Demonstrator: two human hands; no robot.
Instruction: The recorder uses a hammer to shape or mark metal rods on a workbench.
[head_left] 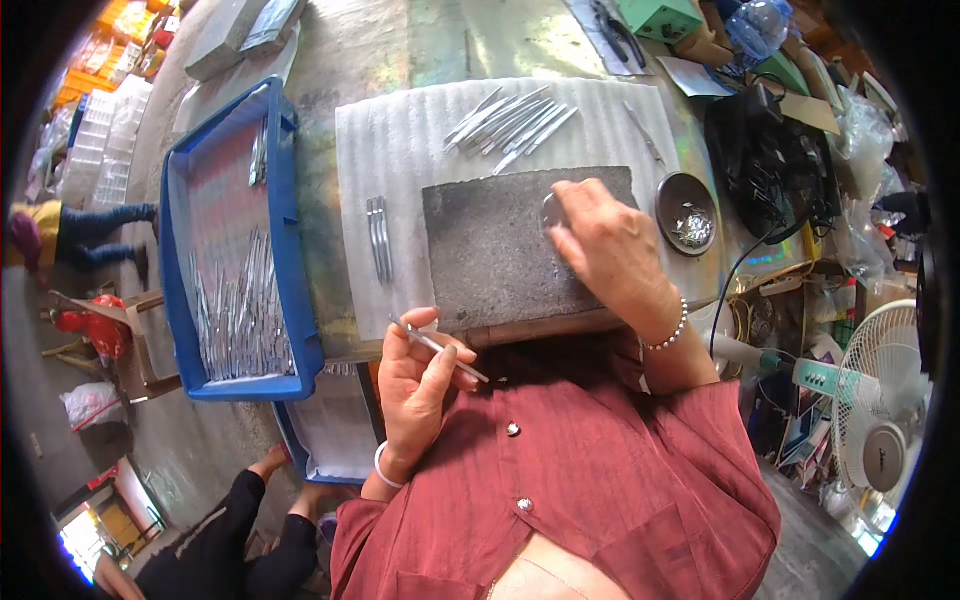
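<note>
Fingers of your left hand are pinched shut on a thin metal tool held off the counter's near edge at about 7 o'clock from the dark abrasive slab, while your right hand lies curled on the slab's 2 o'clock corner, fingertips pressing a small round metal piece. Since the tool is slender and only lightly pinched, it could slip and drop into your lap. Pressing unevenly could also let the round piece skid toward the small dish at 3 o'clock.
</note>
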